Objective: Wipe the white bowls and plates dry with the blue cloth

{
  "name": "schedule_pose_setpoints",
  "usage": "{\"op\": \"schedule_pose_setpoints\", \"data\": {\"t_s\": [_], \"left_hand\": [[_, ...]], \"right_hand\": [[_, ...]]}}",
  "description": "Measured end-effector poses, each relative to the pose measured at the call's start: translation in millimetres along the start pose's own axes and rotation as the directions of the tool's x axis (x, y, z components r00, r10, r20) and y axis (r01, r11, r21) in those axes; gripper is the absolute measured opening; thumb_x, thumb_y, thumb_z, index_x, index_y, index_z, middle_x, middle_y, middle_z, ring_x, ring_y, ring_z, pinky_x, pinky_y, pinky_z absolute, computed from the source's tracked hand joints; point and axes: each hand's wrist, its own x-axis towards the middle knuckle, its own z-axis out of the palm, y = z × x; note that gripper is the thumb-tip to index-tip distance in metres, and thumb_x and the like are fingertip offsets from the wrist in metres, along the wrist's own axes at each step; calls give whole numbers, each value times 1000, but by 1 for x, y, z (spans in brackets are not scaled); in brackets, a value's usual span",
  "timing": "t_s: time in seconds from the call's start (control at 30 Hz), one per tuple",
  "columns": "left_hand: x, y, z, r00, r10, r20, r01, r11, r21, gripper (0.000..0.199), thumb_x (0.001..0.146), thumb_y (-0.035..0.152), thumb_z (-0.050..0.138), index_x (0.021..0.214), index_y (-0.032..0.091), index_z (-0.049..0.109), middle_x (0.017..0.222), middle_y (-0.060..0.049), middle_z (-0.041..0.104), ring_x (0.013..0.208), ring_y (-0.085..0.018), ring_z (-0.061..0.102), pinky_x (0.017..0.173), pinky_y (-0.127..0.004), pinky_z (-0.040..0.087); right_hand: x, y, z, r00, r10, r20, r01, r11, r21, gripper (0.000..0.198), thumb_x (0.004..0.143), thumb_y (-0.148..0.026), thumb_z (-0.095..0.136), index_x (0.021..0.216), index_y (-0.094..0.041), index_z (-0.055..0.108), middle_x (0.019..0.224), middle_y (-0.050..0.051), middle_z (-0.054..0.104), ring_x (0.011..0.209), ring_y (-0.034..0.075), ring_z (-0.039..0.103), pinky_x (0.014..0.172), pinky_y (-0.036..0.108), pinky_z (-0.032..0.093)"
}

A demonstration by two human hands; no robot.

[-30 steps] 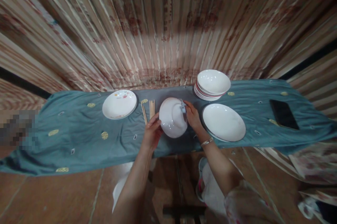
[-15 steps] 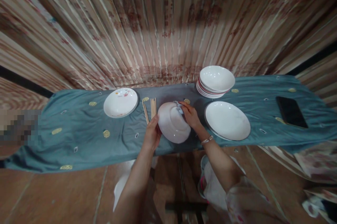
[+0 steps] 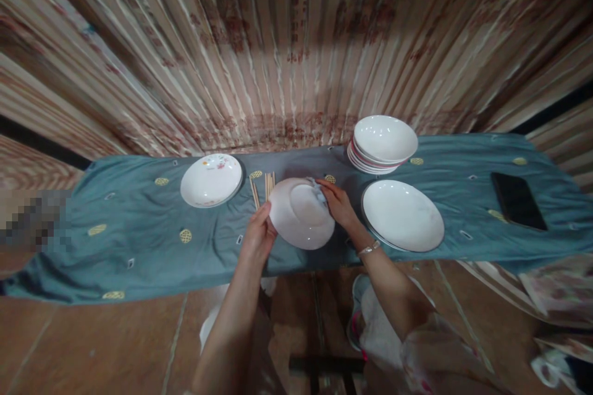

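A white plate (image 3: 301, 222) is held up over the middle of the table, its underside with the foot ring facing me. My left hand (image 3: 258, 235) is closed on its left rim. At the upper right rim, my right hand (image 3: 337, 202) presses a light blue cloth (image 3: 319, 190) against the plate, fingers closed over the cloth. Just behind the plate lie several wooden chopsticks (image 3: 269, 183), their near ends partly hidden by it.
To the left is a small stack of flower-patterned plates (image 3: 211, 182). On the right stand stacked white bowls (image 3: 385, 140), white plates (image 3: 403, 216) and a black phone-like device (image 3: 517, 200). A teal patterned cloth (image 3: 152, 246) covers the table; a pleated curtain (image 3: 278, 42) hangs behind.
The plate has turned and tilted, showing its underside more broadly. My left hand has shifted slightly left with its rim. My right hand and the cloth stay near the upper right edge.
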Motion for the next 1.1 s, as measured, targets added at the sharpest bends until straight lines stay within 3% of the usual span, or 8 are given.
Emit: {"op": "schedule_pose_setpoints", "data": {"t_s": [0.33, 0.63, 0.77, 1.1], "left_hand": [[12, -2, 8, 990, 39, -136, -54, 992, -113, 14, 85, 9, 63, 74, 13, 70, 71, -3, 74, 65, -11, 70, 67, -16, 57], [18, 3, 14, 986, 0, -169, -35, 978, -205, 28, 95, 7, 47, 114, 12, 67, 76, -3, 76, 70, -11, 72, 70, -15, 57], [15, 4, 22, 982, -25, -188, -27, 963, -268, 35, 98, 5, 37, 121, 10, 63, 73, -3, 75, 65, -9, 70, 69, -15, 57], [19, -4, 22, 982, 4, -189, -62, 952, -301, 32, 96, 3, 40, 118, 7, 63, 71, -4, 74, 62, -10, 70, 72, -16, 56]], "right_hand": [[-8, 2, 1, 999, 2, -50, -2, 1000, 5, 42, 93, -43, 43, 117, -21, 70, 124, 7, 70, 118, 22, 63, 107, 42, 45], [-27, -8, -3, 993, -77, -87, 67, 992, -105, 43, 96, -41, 42, 124, -17, 65, 129, 12, 67, 121, 22, 61, 108, 42, 45], [-36, -6, 3, 982, -145, -120, 124, 978, -165, 46, 99, -41, 37, 129, -16, 61, 132, 15, 64, 126, 23, 58, 111, 45, 44], [-69, -5, 18, 953, -299, 37, 284, 848, -447, 50, 102, -32, 32, 146, -11, 40, 150, 23, 42, 142, 31, 37, 112, 59, 37]]}}
